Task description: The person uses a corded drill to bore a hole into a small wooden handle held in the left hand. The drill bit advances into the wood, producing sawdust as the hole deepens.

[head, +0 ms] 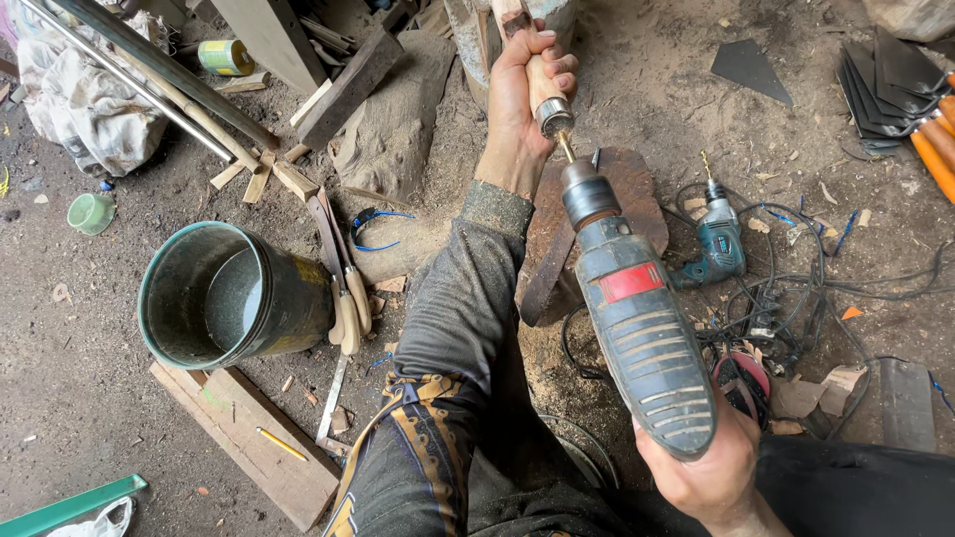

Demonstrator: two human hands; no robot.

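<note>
Handle (545, 88), upper centre, gripped in left hand (517, 99), ferrule end facing down-frame | drill (637, 328), centre-right, clasped by right hand (711, 472) | bit (565, 147) met ferrule; axes collinear, running lower right to upper centre.

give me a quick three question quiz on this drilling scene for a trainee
1. True or false: the left hand grips a wooden handle.
2. Which hand holds the drill?
3. What lies on the plank below the bucket: A pencil, B hammer, C cup?

Key: 1 true. 2 the right hand. 3 A, a yellow pencil.
</note>
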